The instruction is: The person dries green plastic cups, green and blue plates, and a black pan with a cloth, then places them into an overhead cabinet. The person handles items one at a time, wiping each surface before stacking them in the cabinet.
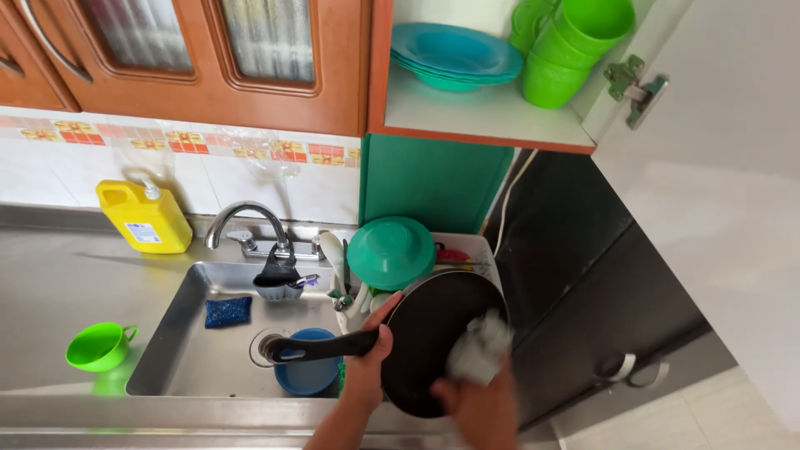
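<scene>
A black frying pan (425, 333) is tilted up over the right side of the sink. My left hand (371, 358) grips its black handle (321, 346), which points left. Against the pan's lower right surface my right hand (479, 400) presses a white cloth (481, 348); the cloth looks blurred. Under the handle, a blue bowl (307, 377) sits over the drain of the steel sink (187, 354).
A dish rack (479, 250) behind the pan holds a teal bowl (392, 250) and utensils. A green cup (98, 346) and yellow jug (143, 217) stand on the steel counter. A blue sponge (227, 311) lies in the sink. The open cupboard holds teal plates (454, 54) and green cups (575, 46).
</scene>
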